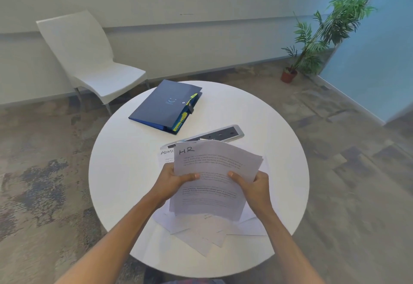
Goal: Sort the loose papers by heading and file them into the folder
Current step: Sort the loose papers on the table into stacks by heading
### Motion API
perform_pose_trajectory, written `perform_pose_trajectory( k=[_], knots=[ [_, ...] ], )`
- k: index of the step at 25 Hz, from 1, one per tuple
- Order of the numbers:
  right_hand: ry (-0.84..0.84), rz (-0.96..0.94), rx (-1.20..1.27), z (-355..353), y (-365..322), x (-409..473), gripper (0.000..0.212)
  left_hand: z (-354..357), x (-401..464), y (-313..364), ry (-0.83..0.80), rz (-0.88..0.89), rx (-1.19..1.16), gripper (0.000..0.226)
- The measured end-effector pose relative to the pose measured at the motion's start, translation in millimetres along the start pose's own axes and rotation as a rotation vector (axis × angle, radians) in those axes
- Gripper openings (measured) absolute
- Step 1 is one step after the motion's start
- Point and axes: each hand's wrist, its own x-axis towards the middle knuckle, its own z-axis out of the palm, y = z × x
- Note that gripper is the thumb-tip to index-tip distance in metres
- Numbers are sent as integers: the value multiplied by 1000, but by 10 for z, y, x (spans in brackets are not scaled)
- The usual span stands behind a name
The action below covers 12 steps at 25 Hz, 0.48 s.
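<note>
Body text on the top HR sheet (214,172) too blurred to read. ADMIN sheet (166,155) half hidden beneath; power strip (220,135) partly covered. Left hand (173,179) and right hand (253,184) both in a pinching grip on the raised stack, thumbs on top. More loose papers (201,232) fanned below on the table (125,167). Folder (164,105) closed, farther back.

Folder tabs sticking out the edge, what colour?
Yellow-green index tabs along the opening edge of the dark blue folder; head view, the only one.

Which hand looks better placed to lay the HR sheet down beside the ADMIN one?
Probably the left hand: it grips the HR stack on the side nearest the ADMIN sheet.
</note>
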Motion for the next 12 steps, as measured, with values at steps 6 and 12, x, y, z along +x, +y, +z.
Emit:
perform_pose_trajectory(
  k=[6, 12],
  knots=[
    [6, -72, 49, -47, -135, -63, 14, 17, 27, 114, -9, 89, -12, 27],
    [18, -17, 89, -51, -22, -121, 15, 62, -58, -57, -10, 59, -73, 26]
  ],
)
